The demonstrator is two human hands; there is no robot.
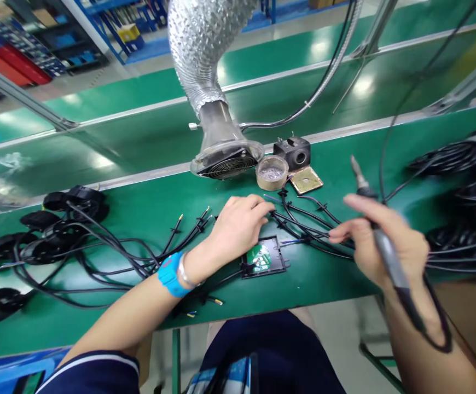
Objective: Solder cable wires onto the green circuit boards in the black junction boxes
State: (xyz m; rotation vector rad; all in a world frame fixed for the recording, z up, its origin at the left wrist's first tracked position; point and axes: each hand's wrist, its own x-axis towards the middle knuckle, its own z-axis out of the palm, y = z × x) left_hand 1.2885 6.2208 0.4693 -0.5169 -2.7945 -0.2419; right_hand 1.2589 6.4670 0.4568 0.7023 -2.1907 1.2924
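My right hand (389, 246) is wrapped around the grey handle of a soldering iron (385, 257), its tip pointing up and away over the table. The thumb and index finger of that hand reach toward a bunch of black cables (315, 227). My left hand (242, 224) has its fingers drawn together at the end of one of these cables; the fingertips are partly hidden. Just below it lies a flat black housing (281, 268) with a green circuit board (259, 258) inside. A cable with thin wires ends at the housing's right side, another at its left.
An extractor hood (227, 158) on a foil duct hangs behind my hands. Beside it stand a round tin (271, 173), a dark iron stand (293, 153) and a square sponge tray (306, 180). Black cabled parts (65, 235) lie left; coiled cables (455, 156) lie right.
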